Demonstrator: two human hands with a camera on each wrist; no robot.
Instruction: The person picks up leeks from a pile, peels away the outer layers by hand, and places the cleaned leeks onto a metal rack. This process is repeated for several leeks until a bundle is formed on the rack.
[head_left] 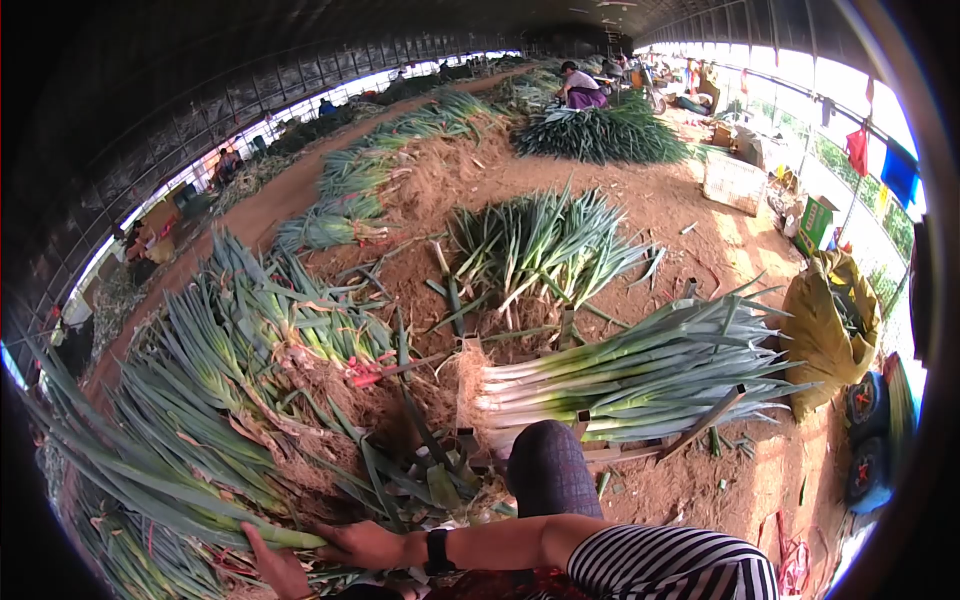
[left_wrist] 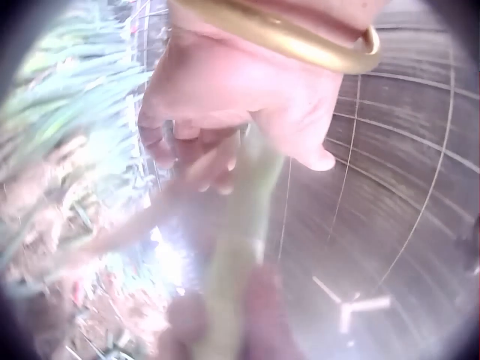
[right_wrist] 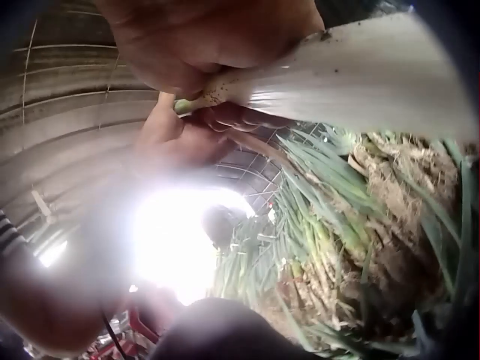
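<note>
One large green onion (head_left: 292,537) lies across both hands at the bottom of the head view, its leaves stretching up to the left. My right hand (head_left: 368,546), wearing a dark wristband, grips the stalk; the thick white shaft (right_wrist: 367,75) runs out beside it in the right wrist view. My left hand (head_left: 280,568) is farther along toward the leaves. In the left wrist view, the stalk (left_wrist: 251,199) passes between its thumb and curled fingers, below a gold bangle (left_wrist: 285,34). A thin brownish strip (left_wrist: 142,221) trails from those fingers, blurred.
A pile of green onions (head_left: 200,360) with soil-covered roots spreads along the left. In front, a neat row of cleaned green onions (head_left: 620,375) rests on a low metal frame (head_left: 700,425), beside my knee (head_left: 555,470). Another bunch (head_left: 550,240) lies beyond. A yellow sack (head_left: 825,330) stands right.
</note>
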